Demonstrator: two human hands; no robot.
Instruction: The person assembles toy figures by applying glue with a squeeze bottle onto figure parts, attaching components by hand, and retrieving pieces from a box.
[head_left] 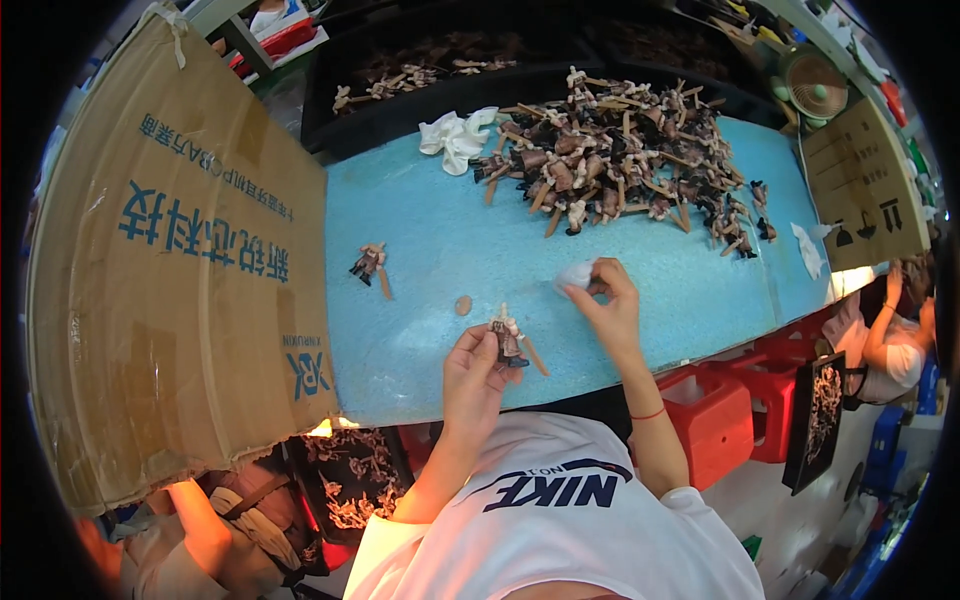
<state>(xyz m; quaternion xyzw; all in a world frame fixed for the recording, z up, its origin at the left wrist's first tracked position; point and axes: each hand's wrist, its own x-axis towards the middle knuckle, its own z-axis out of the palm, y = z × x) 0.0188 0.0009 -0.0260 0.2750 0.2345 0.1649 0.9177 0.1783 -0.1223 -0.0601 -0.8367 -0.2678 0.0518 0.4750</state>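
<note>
My left hand [474, 377] is closed on a small figurine [508, 337] with pale upper parts, a brown body and dark feet; a flat tan strip sticks out beside it. To the right and a little farther off, my right hand [612, 308] pinches a white wad [574, 278] that looks like tissue or cloth. A small tan oval piece [463, 305] lies on the blue tabletop [440, 240] just beyond my left hand. One more figurine [369, 263] with a tan strip lies farther left.
A large heap of figurines [610, 150] covers the far right, with a crumpled white cloth [457, 138] beside it. Black trays [370, 125] stand behind. Cardboard walls [190, 250] border the left, another box [865, 185] the right. Red stools [705, 420] and other people are nearby.
</note>
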